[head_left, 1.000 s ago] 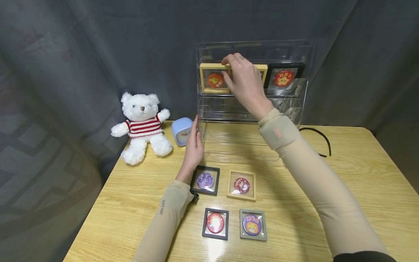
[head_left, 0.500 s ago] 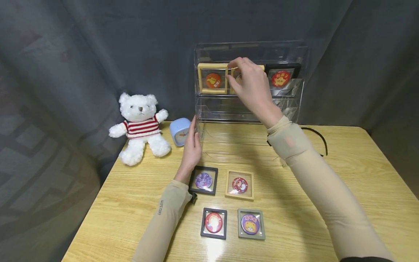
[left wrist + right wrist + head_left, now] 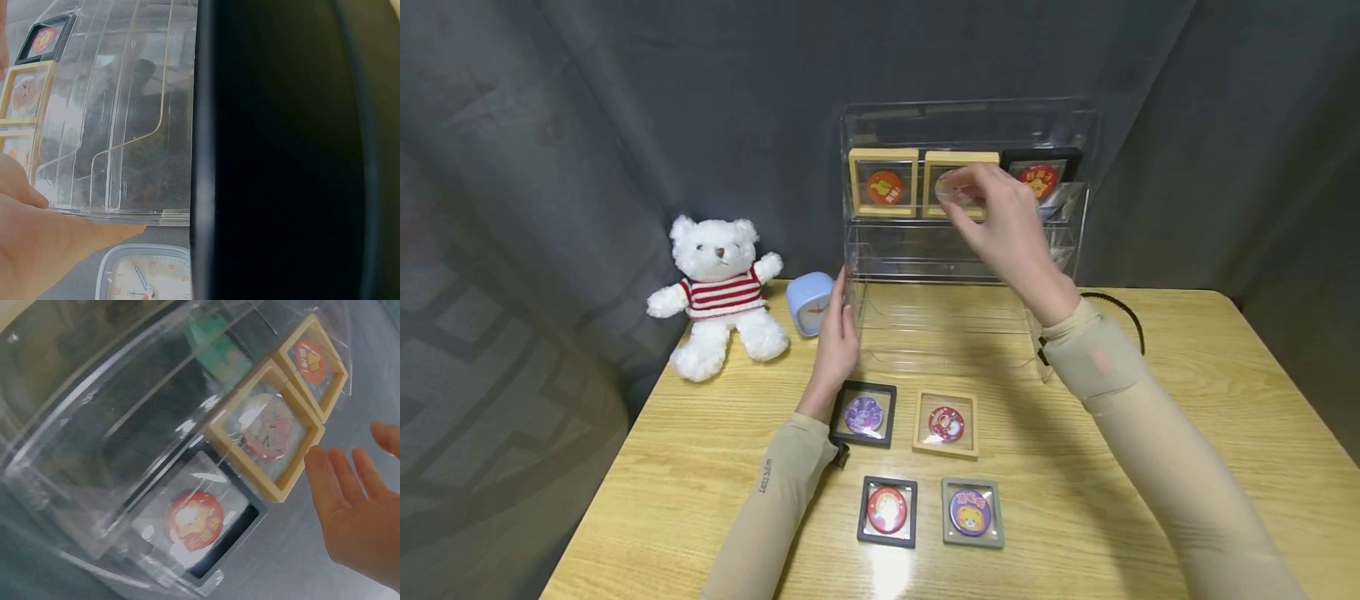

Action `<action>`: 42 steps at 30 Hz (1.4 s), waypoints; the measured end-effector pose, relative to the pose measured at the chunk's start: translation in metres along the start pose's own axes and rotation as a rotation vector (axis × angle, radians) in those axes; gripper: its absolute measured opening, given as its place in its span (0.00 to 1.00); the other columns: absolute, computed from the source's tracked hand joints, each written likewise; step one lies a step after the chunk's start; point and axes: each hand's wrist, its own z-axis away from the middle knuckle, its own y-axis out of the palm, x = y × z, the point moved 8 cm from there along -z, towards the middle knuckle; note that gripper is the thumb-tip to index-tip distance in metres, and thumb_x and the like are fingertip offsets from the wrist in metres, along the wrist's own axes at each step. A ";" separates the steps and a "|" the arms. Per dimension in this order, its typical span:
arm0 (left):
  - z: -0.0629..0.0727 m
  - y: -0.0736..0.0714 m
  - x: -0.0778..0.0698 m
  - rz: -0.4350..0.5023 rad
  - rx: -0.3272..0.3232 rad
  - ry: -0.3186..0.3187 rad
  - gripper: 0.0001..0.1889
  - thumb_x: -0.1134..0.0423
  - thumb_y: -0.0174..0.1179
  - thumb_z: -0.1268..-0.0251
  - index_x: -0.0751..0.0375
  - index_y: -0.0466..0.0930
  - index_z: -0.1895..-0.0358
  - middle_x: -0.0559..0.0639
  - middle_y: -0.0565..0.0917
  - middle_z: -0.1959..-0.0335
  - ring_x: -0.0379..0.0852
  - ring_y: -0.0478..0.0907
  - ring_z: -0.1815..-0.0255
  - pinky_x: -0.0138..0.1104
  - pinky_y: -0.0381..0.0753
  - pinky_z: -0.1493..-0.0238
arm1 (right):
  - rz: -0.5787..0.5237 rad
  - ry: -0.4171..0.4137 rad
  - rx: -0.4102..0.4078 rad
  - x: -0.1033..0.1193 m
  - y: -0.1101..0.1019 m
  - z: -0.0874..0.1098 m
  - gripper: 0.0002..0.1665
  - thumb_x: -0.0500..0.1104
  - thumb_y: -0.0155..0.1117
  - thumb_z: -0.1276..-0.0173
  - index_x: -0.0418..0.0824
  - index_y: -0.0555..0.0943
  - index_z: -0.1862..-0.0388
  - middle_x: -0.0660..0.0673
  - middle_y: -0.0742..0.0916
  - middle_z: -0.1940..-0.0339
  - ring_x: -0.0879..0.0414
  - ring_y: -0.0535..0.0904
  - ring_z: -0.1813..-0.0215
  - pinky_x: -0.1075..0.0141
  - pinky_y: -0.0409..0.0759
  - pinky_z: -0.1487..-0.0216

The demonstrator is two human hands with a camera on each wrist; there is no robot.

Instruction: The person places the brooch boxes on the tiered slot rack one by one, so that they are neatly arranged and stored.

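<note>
A clear acrylic display rack stands at the back of the table. Along its upper tier sit a yellow frame with an orange badge, a middle yellow frame with a pinkish badge, and a black frame with a red badge. My right hand hovers before the middle frame and partly hides it from above. In the right wrist view, that hand holds nothing, its fingers extended near the middle frame's edge. My left hand rests its straight fingers against the rack's left side.
On the table lie a black frame, a wooden-coloured frame, a dark frame and a grey frame, each with a badge. A white teddy bear and a blue clock stand left. A black cord curves behind the rack.
My right hand has left the left yellow frame's edge and moved right and slightly down, uncovering the middle frame's top. My left hand stays at the rack's side.
</note>
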 end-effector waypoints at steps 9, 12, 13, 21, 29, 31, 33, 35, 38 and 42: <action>0.001 0.000 0.001 0.000 0.001 -0.030 0.31 0.74 0.35 0.12 0.64 0.48 0.12 0.64 0.57 0.14 0.60 0.56 0.16 0.48 0.58 0.16 | -0.002 0.092 0.066 -0.016 -0.004 0.038 0.20 0.37 0.72 0.24 0.30 0.83 0.38 0.32 0.88 0.43 0.36 0.85 0.42 0.43 0.84 0.40; 0.001 0.001 0.000 0.000 -0.001 -0.018 0.30 0.75 0.35 0.12 0.65 0.48 0.12 0.65 0.57 0.15 0.61 0.55 0.16 0.49 0.57 0.16 | -0.004 0.103 0.068 -0.021 -0.007 0.053 0.20 0.37 0.73 0.25 0.30 0.83 0.38 0.32 0.88 0.43 0.36 0.85 0.42 0.43 0.84 0.41; 0.001 0.000 0.000 -0.002 -0.002 -0.014 0.30 0.75 0.35 0.12 0.65 0.49 0.12 0.65 0.57 0.15 0.61 0.55 0.16 0.49 0.57 0.16 | -0.008 0.104 0.068 -0.022 -0.007 0.057 0.20 0.37 0.73 0.25 0.30 0.84 0.38 0.32 0.88 0.43 0.36 0.85 0.42 0.42 0.84 0.41; 0.001 0.000 -0.001 -0.021 0.000 -0.014 0.30 0.75 0.36 0.13 0.65 0.48 0.12 0.64 0.55 0.14 0.60 0.55 0.15 0.48 0.57 0.16 | -0.022 0.124 0.097 -0.035 -0.010 0.097 0.23 0.39 0.75 0.26 0.30 0.83 0.37 0.32 0.88 0.42 0.36 0.84 0.40 0.40 0.84 0.41; 0.001 0.000 -0.001 -0.023 -0.008 -0.007 0.30 0.75 0.36 0.13 0.66 0.48 0.13 0.63 0.55 0.14 0.60 0.54 0.15 0.47 0.55 0.15 | -0.062 0.197 0.207 -0.046 -0.004 0.136 0.28 0.43 0.74 0.26 0.31 0.80 0.31 0.31 0.86 0.36 0.34 0.82 0.36 0.37 0.81 0.36; 0.001 0.000 -0.001 -0.025 -0.008 -0.007 0.30 0.75 0.36 0.13 0.66 0.48 0.13 0.63 0.55 0.14 0.60 0.54 0.15 0.47 0.55 0.15 | -0.069 0.212 0.247 -0.048 0.000 0.146 0.30 0.43 0.74 0.26 0.31 0.80 0.31 0.30 0.85 0.36 0.33 0.81 0.35 0.37 0.81 0.36; 0.002 0.000 -0.001 -0.026 -0.006 -0.011 0.30 0.75 0.36 0.13 0.66 0.48 0.12 0.63 0.55 0.14 0.60 0.55 0.15 0.47 0.55 0.16 | -0.083 0.226 0.286 -0.048 0.004 0.155 0.31 0.43 0.74 0.26 0.30 0.79 0.30 0.30 0.85 0.35 0.33 0.81 0.34 0.38 0.81 0.35; 0.002 0.000 -0.001 -0.027 -0.004 -0.011 0.30 0.75 0.36 0.13 0.66 0.48 0.12 0.64 0.55 0.14 0.61 0.55 0.15 0.47 0.56 0.16 | -0.095 0.233 0.318 -0.047 0.008 0.164 0.32 0.43 0.75 0.26 0.30 0.79 0.30 0.31 0.85 0.35 0.33 0.81 0.35 0.38 0.81 0.35; 0.002 0.000 -0.001 -0.029 -0.007 -0.009 0.30 0.75 0.36 0.13 0.66 0.48 0.13 0.64 0.56 0.14 0.61 0.55 0.16 0.48 0.56 0.16 | -0.101 0.226 0.370 -0.045 0.013 0.176 0.32 0.44 0.75 0.26 0.30 0.79 0.29 0.32 0.85 0.34 0.33 0.82 0.36 0.39 0.82 0.35; 0.001 0.000 -0.001 -0.025 -0.010 -0.010 0.30 0.75 0.36 0.13 0.66 0.48 0.13 0.64 0.56 0.14 0.61 0.55 0.15 0.47 0.56 0.16 | -0.090 0.193 0.428 -0.041 0.020 0.189 0.34 0.45 0.76 0.27 0.31 0.79 0.29 0.34 0.85 0.33 0.33 0.83 0.38 0.39 0.83 0.38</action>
